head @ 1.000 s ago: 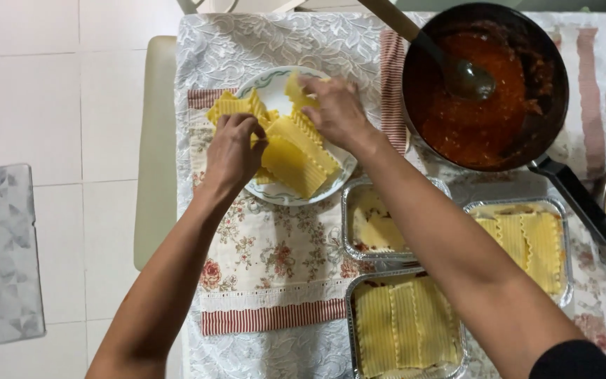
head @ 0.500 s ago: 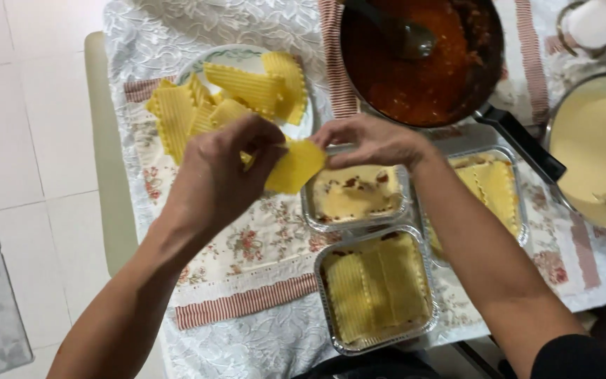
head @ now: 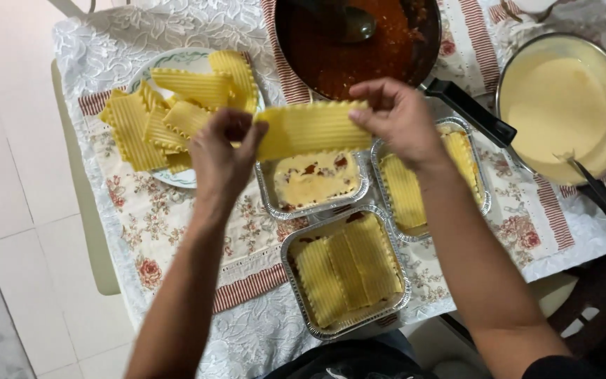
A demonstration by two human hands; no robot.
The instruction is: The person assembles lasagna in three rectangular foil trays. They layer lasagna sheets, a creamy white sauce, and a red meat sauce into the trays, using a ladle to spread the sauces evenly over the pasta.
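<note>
Pinching pasta sheet [head: 311,128] by both ends, left hand [head: 224,153] and right hand [head: 400,116], stretched above sauced foil tray [head: 315,184]. Could tear if pulled tauter; soft, wet.

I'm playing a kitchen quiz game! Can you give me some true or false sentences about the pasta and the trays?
1. Both hands hold one lasagna sheet stretched between them. True: left hand, right hand.
2. The plate is bare. False: cooked sheets are piled on it.
3. There are three foil trays. True.
4. The near tray shows only sauce. False: pasta sheets cover it.
5. The pan holds red sauce. True.
6. The pot holds green soup. False: a pale yellow sauce.
</note>
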